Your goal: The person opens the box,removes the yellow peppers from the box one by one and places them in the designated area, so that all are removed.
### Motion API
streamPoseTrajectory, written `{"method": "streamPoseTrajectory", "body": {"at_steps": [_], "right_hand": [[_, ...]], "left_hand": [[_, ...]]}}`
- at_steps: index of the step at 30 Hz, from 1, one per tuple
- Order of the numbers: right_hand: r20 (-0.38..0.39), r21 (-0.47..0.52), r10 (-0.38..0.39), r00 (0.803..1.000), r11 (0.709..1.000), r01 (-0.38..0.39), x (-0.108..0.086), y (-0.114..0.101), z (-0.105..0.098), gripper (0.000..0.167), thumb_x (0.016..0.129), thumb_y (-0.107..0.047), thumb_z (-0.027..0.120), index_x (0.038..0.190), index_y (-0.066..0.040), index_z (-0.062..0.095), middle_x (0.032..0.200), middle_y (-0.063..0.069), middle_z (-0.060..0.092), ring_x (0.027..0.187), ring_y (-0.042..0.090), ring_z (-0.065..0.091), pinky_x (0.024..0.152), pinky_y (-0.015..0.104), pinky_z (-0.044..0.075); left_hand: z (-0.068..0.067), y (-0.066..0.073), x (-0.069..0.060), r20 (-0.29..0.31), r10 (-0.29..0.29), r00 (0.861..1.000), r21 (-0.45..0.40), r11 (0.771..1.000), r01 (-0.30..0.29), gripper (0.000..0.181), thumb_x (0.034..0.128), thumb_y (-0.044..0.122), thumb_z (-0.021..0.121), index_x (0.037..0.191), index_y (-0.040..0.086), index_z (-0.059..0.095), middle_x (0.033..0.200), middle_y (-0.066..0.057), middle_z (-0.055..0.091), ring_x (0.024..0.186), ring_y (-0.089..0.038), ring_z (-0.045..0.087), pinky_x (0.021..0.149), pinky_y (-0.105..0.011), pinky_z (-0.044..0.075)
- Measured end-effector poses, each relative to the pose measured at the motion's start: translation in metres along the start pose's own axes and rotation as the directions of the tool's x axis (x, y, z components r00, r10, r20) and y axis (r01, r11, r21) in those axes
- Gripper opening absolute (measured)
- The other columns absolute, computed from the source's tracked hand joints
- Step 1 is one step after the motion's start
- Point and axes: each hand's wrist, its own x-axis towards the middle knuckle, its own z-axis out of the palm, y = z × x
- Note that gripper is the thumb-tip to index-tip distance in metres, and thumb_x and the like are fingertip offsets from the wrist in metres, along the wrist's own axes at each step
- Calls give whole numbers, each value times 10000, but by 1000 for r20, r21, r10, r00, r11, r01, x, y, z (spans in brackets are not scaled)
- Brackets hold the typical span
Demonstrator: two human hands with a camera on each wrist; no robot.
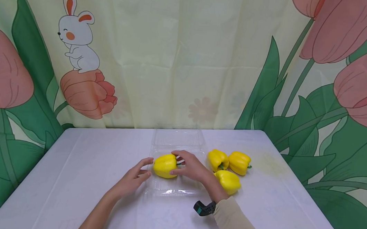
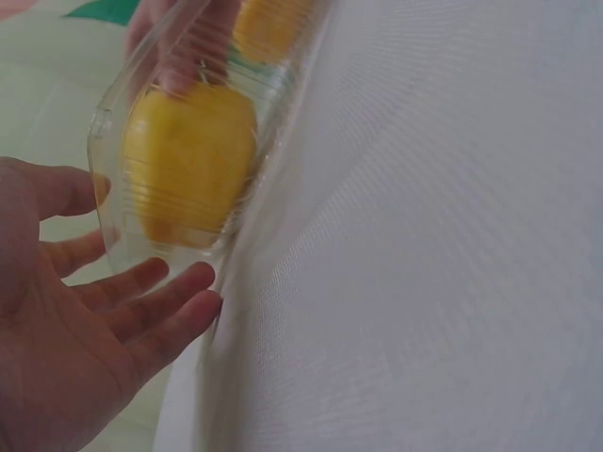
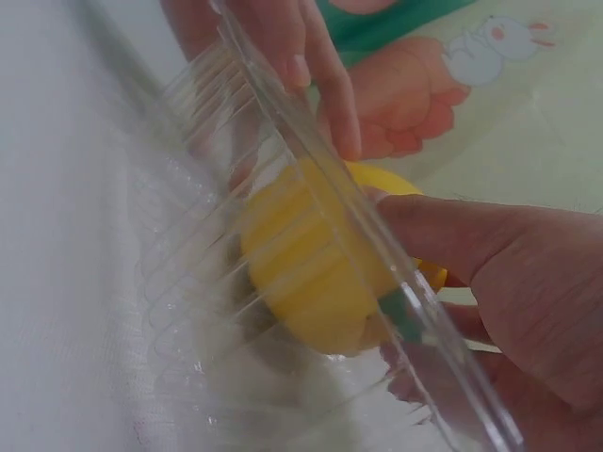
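Note:
In the head view, a yellow bell pepper (image 1: 164, 165) lies on its side in the left part of a clear plastic clamshell box (image 1: 179, 187), its stem pointing right. The lid (image 1: 178, 138) is folded back behind the box. My right hand (image 1: 190, 166) holds the pepper at its stem end, thumb in front and fingers behind. My left hand (image 1: 133, 179) is at the box's left rim with its fingers spread. In the left wrist view, the left fingertips (image 2: 203, 275) are close against the clear wall; whether they press it I cannot tell.
To the right of the box, three more yellow bell peppers (image 1: 217, 160) lie grouped on the white tablecloth (image 1: 84, 157), the nearest one partly behind my right wrist. A printed curtain (image 1: 174, 58) with tulips and a rabbit hangs at the table's far edge.

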Motion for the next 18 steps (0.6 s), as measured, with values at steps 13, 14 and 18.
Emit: {"method": "streamPoseTrajectory", "body": {"at_steps": [13,14,18], "right_hand": [[-52,25,-47,998,999,48,-10,0,-10,724,799,-358,783,1413,-135,472,1374,25,548,1166,233,575,988,392,519],[-55,25,-47,997,999,48,-11,1,-11,725,799,-360,783,1414,-136,472,1374,24,548,1165,230,574,989,389,519],[-66,22,-38,997,999,39,-15,3,-14,723,795,-389,779,1414,-175,473,1376,-2,544,1166,203,571,992,375,517]], "left_hand": [[-1,2,-1,-5,-11,1000,-1,1000,11,502,990,217,537,1462,236,367,1508,-68,417,1277,-303,534,1024,-488,481],[-1,2,-1,-4,-13,1000,-1,1000,13,503,990,220,538,1463,238,366,1510,-69,416,1278,-302,533,1024,-488,481],[-1,2,-1,-6,-19,1000,-2,1000,19,504,991,228,537,1464,241,365,1513,-73,411,1282,-302,527,1023,-490,481]]}}
